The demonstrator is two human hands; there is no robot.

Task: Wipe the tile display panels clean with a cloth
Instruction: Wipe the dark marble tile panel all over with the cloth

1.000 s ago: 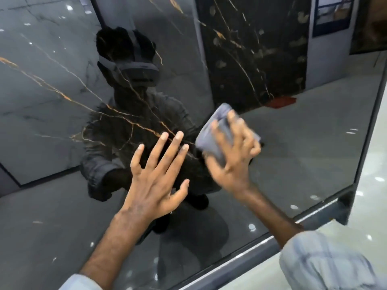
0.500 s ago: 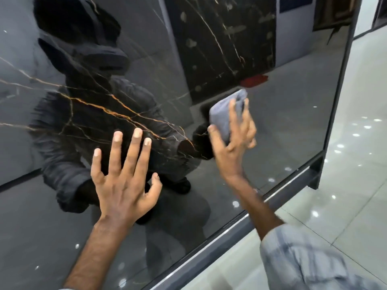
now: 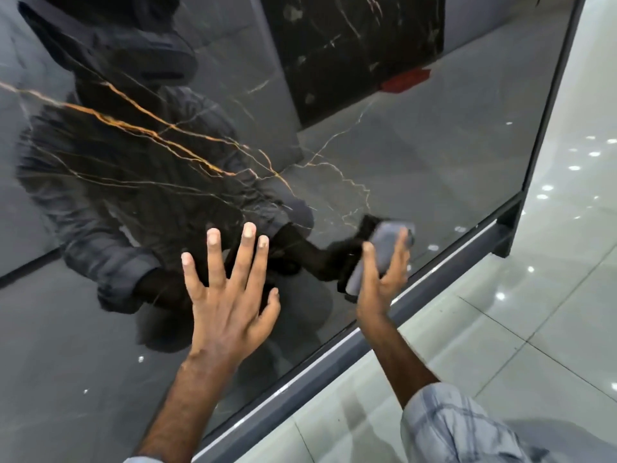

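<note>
I am looking down along a dark glossy panel (image 3: 434,145) that is standing upright on a pale tiled floor (image 3: 551,295). The cloth (image 3: 379,243) is sitting low on the panel, near its lower right corner and just above the grey frame (image 3: 334,359) that is running along the bottom edge. It is a folded grey-blue pad, blurred in my view. Its long axis is running from the heel of the palm up past the fingertips, so its far end is pointing up and to the right, steeper than the frame rail below it.

The right hand (image 3: 380,282) is holding the cloth against the panel, with the thumb lying along the cloth's left edge and the fingers (image 3: 404,242) curling over its right side. A checked sleeve (image 3: 450,426) is covering that forearm near the bottom right.

The left hand (image 3: 227,309) is lying flat on the panel to the left of the cloth and well apart from it, holding nothing, with the fingers spread wide and pointing up.

Orange and white veins (image 3: 150,132) are crossing the panel from upper left toward the cloth. The gloss is mirroring a crouching person and both arms, and a red patch (image 3: 405,80) is showing in the reflection near the top.
</note>
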